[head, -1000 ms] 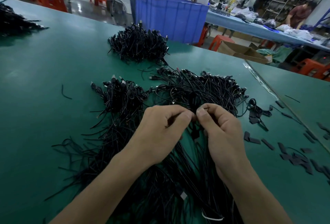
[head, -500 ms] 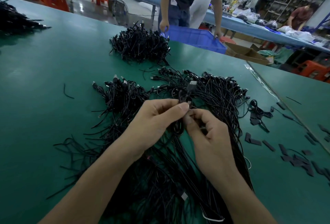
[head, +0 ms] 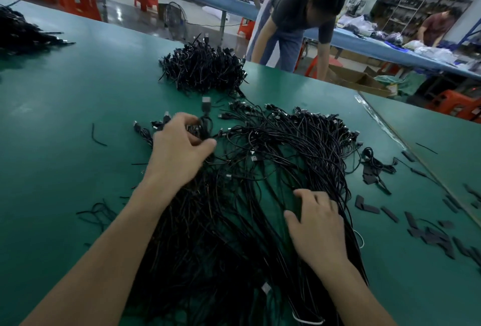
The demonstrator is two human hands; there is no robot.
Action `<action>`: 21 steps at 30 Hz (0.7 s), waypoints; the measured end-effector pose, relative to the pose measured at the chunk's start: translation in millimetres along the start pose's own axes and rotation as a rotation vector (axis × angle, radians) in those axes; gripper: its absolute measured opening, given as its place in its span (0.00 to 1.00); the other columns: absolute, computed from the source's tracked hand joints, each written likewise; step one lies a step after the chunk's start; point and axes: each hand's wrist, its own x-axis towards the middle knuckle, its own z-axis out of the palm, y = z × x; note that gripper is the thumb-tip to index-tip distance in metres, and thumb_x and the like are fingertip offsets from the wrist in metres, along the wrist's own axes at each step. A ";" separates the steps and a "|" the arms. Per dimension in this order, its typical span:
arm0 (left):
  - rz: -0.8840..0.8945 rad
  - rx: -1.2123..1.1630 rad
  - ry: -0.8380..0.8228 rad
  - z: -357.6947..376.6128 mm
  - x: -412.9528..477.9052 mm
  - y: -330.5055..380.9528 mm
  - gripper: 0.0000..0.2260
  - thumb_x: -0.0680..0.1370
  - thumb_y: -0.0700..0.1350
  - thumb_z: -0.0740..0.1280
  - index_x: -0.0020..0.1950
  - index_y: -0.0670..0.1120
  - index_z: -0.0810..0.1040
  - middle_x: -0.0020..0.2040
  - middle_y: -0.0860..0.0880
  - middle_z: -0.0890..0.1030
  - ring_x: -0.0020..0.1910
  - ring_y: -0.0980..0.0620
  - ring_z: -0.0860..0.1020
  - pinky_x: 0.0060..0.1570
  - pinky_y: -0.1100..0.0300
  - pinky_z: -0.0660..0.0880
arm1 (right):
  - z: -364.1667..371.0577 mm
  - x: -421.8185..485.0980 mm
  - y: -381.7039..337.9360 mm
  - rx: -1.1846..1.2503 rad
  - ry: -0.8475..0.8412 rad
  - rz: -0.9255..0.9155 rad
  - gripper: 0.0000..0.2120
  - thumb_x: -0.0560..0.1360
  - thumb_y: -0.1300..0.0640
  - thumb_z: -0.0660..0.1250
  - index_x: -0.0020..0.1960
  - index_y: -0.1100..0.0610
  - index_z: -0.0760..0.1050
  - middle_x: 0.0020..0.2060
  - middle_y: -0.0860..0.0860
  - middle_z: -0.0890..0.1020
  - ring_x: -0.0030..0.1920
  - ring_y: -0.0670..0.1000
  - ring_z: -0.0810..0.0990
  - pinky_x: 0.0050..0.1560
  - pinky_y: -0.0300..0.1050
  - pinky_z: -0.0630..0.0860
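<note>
One wide-angle head-worn camera looks forward and down, close above the heap of thin black cables (head: 213, 247) at lower centre.

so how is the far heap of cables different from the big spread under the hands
The far heap is a tight, rounded mound of short coils; the near spread lies flat in long loose strands. Nothing touches the far heap; the right hand rests on the near spread. Both are black cables with plugs, on the green table.

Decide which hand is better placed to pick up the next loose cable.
Right: the right hand rests, fingers spread, on the loose cables; the left hand grips a coiled cable.
</note>
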 end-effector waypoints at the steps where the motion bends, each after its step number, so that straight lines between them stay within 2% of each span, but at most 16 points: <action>1: -0.019 0.018 0.040 -1.5 7.8 -3.1 0.23 0.75 0.48 0.75 0.67 0.47 0.72 0.42 0.52 0.82 0.35 0.54 0.82 0.39 0.60 0.79 | 2.0 0.7 5.6 -0.047 -0.017 0.038 0.22 0.81 0.46 0.62 0.73 0.49 0.65 0.68 0.50 0.70 0.67 0.52 0.68 0.65 0.49 0.67; 4: -0.110 0.096 0.039 -0.7 26.3 -13.7 0.21 0.76 0.47 0.74 0.66 0.46 0.72 0.44 0.49 0.81 0.34 0.48 0.83 0.44 0.49 0.83 | 12.3 0.0 13.1 -0.032 -0.078 0.062 0.18 0.82 0.45 0.58 0.70 0.48 0.70 0.68 0.50 0.69 0.67 0.52 0.68 0.66 0.50 0.65; 6: -0.138 0.136 0.028 3.0 29.9 -20.3 0.20 0.77 0.47 0.73 0.66 0.45 0.73 0.47 0.48 0.78 0.40 0.44 0.83 0.49 0.45 0.82 | 18.4 -3.0 9.4 0.001 -0.022 0.034 0.15 0.82 0.43 0.57 0.62 0.47 0.76 0.64 0.48 0.68 0.64 0.50 0.67 0.65 0.50 0.64; 8: -0.105 0.181 0.071 8.1 28.1 -24.8 0.19 0.77 0.48 0.73 0.65 0.46 0.74 0.53 0.46 0.75 0.47 0.45 0.79 0.52 0.48 0.78 | 21.0 -6.8 2.2 0.013 0.029 -0.038 0.15 0.81 0.41 0.56 0.58 0.46 0.77 0.58 0.45 0.68 0.60 0.48 0.66 0.63 0.48 0.64; 10: -0.031 0.256 0.174 11.9 21.5 -24.9 0.13 0.78 0.50 0.71 0.61 0.51 0.77 0.53 0.50 0.75 0.46 0.50 0.74 0.46 0.53 0.73 | 23.9 -8.6 -4.8 0.018 0.012 -0.115 0.15 0.80 0.39 0.58 0.57 0.45 0.77 0.55 0.43 0.68 0.57 0.46 0.67 0.61 0.45 0.65; 13: 0.044 0.202 0.281 11.5 10.4 -18.8 0.02 0.79 0.50 0.69 0.50 0.55 0.79 0.44 0.57 0.77 0.40 0.55 0.76 0.37 0.57 0.73 | 26.0 -7.1 -15.3 0.034 -0.049 -0.153 0.14 0.80 0.40 0.60 0.58 0.46 0.76 0.51 0.43 0.71 0.56 0.47 0.71 0.59 0.44 0.70; 14: 0.061 0.174 0.285 11.0 7.1 -16.4 0.01 0.78 0.49 0.69 0.47 0.55 0.79 0.41 0.59 0.77 0.38 0.58 0.76 0.34 0.59 0.73 | 26.5 -6.4 -18.3 0.061 -0.068 -0.145 0.13 0.80 0.42 0.61 0.58 0.47 0.76 0.49 0.43 0.71 0.55 0.47 0.73 0.59 0.44 0.71; 16: 0.098 0.116 0.264 9.9 1.2 -12.9 0.04 0.77 0.48 0.71 0.44 0.56 0.79 0.37 0.59 0.78 0.37 0.61 0.76 0.34 0.60 0.74 | 26.3 -4.1 -21.9 0.157 -0.097 -0.105 0.09 0.81 0.46 0.64 0.55 0.49 0.77 0.48 0.43 0.74 0.51 0.46 0.76 0.55 0.45 0.76; 18: 0.130 0.059 0.202 9.6 -5.0 -10.7 0.04 0.77 0.47 0.72 0.43 0.55 0.79 0.37 0.58 0.79 0.36 0.60 0.77 0.36 0.60 0.76 | 25.3 -0.3 -21.8 0.285 -0.105 -0.039 0.05 0.80 0.50 0.65 0.51 0.49 0.78 0.46 0.43 0.77 0.45 0.44 0.78 0.47 0.43 0.78; 21: 0.145 0.037 0.042 13.5 -14.0 -8.9 0.06 0.76 0.46 0.73 0.43 0.56 0.79 0.37 0.57 0.79 0.35 0.59 0.77 0.38 0.63 0.77 | 20.4 7.9 -18.4 0.461 -0.132 0.051 0.05 0.81 0.54 0.64 0.47 0.50 0.76 0.43 0.45 0.80 0.41 0.42 0.79 0.38 0.35 0.74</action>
